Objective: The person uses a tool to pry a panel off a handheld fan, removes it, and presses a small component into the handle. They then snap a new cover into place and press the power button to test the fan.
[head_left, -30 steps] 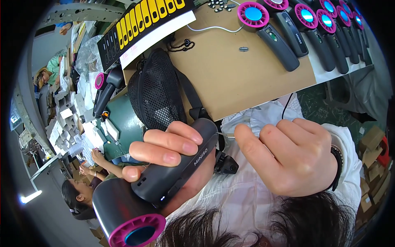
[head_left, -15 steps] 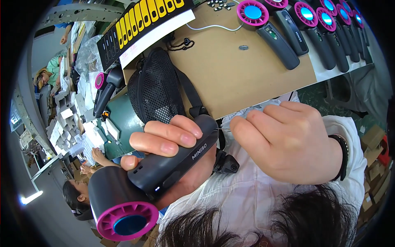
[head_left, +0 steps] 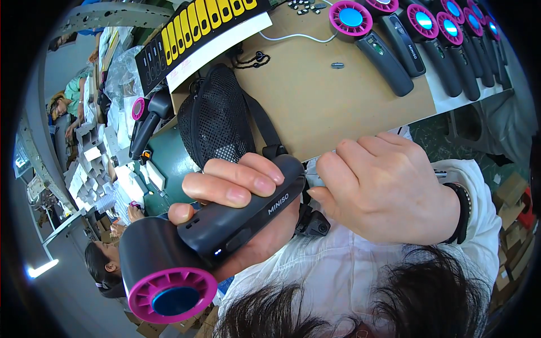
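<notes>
In my left hand [head_left: 239, 183] is a dark grey handheld fan [head_left: 248, 219], its fingers wrapped over the handle. The fan's head, with a magenta ring and blue centre, points toward the lower left. Two small lights glow on the handle. My right hand [head_left: 389, 188] is closed beside the handle's far end, its thumb bent below the fingers. A thin metal tool [head_left: 440, 173] sticks out behind it near the wrist; its kind is hidden by the fist. At the handle end, a fine tip seems to reach the fan, but the contact is unclear.
Several similar fans [head_left: 389, 65] lie at the upper right of the cardboard-topped table [head_left: 315, 112]. A black mesh bag [head_left: 217, 118], a white cable [head_left: 296, 37], a small grey part [head_left: 337, 65] and a yellow-and-black sheet [head_left: 197, 34] are nearby. Co-workers sit at left.
My right hand has turned, so its thumb shows and the tool's metal end appears by the wrist. The fan in my left hand has shifted slightly to the right.
</notes>
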